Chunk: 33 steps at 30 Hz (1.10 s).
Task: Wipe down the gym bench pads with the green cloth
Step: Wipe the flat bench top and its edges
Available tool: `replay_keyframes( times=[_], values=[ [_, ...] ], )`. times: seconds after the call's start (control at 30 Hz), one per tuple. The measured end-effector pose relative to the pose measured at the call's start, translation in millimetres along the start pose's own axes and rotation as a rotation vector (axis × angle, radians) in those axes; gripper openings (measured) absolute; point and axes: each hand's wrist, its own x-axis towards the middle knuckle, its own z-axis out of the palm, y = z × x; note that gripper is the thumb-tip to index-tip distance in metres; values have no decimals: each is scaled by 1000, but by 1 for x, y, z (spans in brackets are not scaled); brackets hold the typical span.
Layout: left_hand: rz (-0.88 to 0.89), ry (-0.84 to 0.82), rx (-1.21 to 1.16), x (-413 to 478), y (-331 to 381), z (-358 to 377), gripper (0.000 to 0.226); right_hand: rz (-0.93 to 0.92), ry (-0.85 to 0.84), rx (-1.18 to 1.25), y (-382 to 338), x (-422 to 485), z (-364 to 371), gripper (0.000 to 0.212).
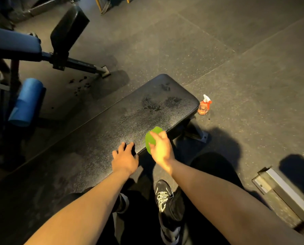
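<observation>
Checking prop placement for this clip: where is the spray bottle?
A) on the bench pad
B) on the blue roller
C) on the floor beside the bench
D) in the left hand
C: the spray bottle stands on the floor, just off the bench pad's far corner.

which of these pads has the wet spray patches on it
The flat black bench pad beside the spray bottle: dark wet blotches mark its far end. The blue pad, blue roller and tilted black pad show none.

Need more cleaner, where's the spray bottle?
Head view: the spray bottle stands on the floor beside the bench pad's far right corner, beyond the right hand.
</observation>
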Motion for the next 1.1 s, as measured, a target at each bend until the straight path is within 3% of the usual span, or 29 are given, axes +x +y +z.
replay_keyframes(
  times=[0.17, 0.3, 0.4, 0.47, 0.53, 0.67, 0.77, 0.83, 0.93, 1.0, 1.1],
  values=[
    [20, 84, -55, 21, 5, -9, 39, 136, 141, -47, 13, 58, -23, 62],
    [-7, 97, -27, 42, 1, -15, 62, 156, 118, -121, 9, 82, -10, 66],
    [-71, 29, -34, 54, -7, -17, 81, 13, -125, -174, -18, 78, 18, 61],
    [-71, 6, -14, 59, -12, -19, 87, -179, -215, -129, -22, 78, 31, 60],
    [-49, 30, 23, 63, -15, -25, 88, -369, -299, -233, -21, 80, 25, 65],
    [-35, 111, -45, 80, -30, -42, 82, -162, -82, -389, 0, 106, -6, 60],
    [-111, 121, -84, 93, -48, -49, 103, 15, 26, -443, -3, 121, -14, 65],
    [-168, 74, -159, 97, -55, -49, 116, 28, 37, -354, -13, 127, 0, 69],
    [-164, 78, -133, 100, -62, -44, 122, -85, -14, -267, -46, 131, 37, 67],
    [-159, 89, -94, 102, -63, -42, 124, -211, -151, -271, -67, 132, 61, 65],
    [-171, 98, -84, 107, -62, -43, 124, -467, -382, -438, -81, 139, 76, 79]
  ],
)
